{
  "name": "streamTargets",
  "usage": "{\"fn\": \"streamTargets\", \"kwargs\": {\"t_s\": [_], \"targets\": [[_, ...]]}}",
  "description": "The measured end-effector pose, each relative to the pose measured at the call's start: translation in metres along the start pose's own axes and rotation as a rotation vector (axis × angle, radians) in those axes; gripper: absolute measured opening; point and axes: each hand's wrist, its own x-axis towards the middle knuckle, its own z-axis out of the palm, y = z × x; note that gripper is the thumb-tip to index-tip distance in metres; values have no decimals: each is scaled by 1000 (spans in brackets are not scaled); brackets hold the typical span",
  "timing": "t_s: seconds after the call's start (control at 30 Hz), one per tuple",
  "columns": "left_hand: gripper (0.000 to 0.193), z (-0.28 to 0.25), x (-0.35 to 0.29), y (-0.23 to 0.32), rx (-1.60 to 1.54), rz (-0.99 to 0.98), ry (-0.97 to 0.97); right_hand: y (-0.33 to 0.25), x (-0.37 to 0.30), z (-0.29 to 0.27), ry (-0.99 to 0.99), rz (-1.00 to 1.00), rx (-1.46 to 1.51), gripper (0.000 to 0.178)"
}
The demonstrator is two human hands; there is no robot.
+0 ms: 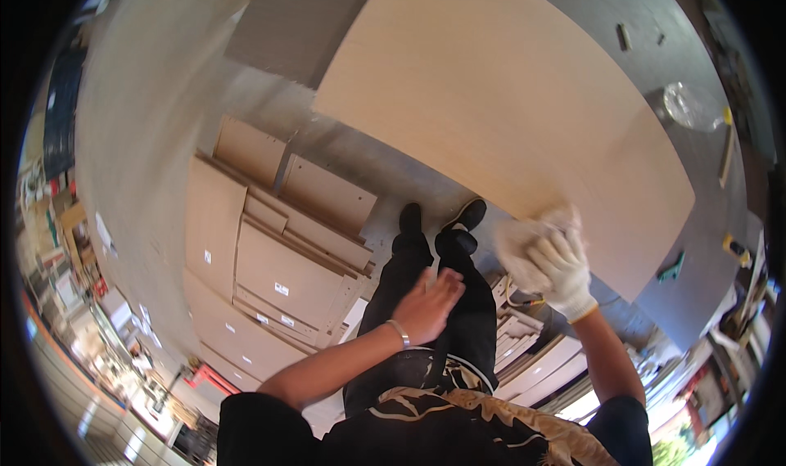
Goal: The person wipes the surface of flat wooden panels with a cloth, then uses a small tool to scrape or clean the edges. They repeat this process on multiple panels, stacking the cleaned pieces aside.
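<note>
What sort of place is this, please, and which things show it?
Probably a woodworking or furniture workshop: a large pale board lies on a grey surface, flat brown panels are stacked at left, and the gloved right hand holds what looks like a pale cloth at the board's edge.

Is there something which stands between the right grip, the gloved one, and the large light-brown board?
Only the pale cloth that the right grip holds, at the near edge of the light-brown board. Nothing else visible stands between; blur hides whether the cloth touches it.
</note>
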Motion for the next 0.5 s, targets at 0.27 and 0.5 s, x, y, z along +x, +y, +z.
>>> {"fn": "streamTargets", "kwargs": {"t_s": [0.27,0.5], "targets": [[58,-173,44,-105,150,-138,820,-37,-26,52,263,657,-140,47],[54,-235,261,-38,143,209,566,-123,210,97,582,353,471,47]]}}
